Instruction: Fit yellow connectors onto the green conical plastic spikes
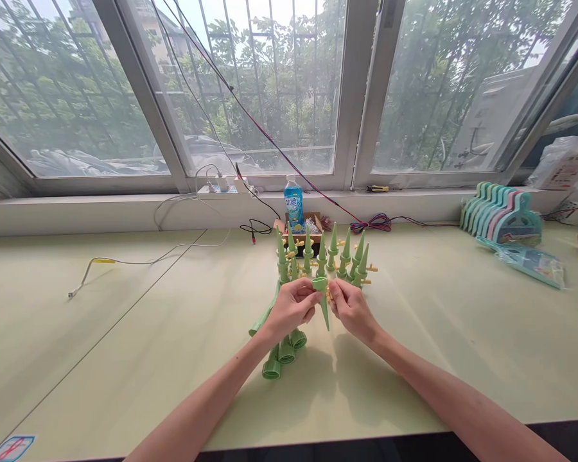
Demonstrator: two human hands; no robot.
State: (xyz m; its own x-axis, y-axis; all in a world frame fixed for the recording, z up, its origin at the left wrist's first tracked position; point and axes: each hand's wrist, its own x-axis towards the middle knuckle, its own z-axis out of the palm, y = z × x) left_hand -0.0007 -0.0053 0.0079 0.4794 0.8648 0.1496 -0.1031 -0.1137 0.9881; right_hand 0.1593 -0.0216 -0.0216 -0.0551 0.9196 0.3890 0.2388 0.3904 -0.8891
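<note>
Between my two hands a green plastic watering spike [324,314] hangs with its wide round opening up and its pointed tip down. My left hand [296,305] is closed on it just below the opening. My right hand [351,308] pinches a small yellow valve [328,294] at the spike's side; its fingertips cover part of it. Behind the hands several similar green spikes [345,253] stand upright, tips up, with yellow valves sticking out sideways. By my left wrist, several more green spikes [286,353] lie with their wide openings facing me; no valves show on their visible parts.
A blue-labelled bottle [294,205] stands in a small box [312,247] behind the spikes. Cables [373,222] and a power strip [226,187] lie along the window sill. Pastel plastic pieces [503,215] stand at the right. A white cable [139,262] crosses the table's left side.
</note>
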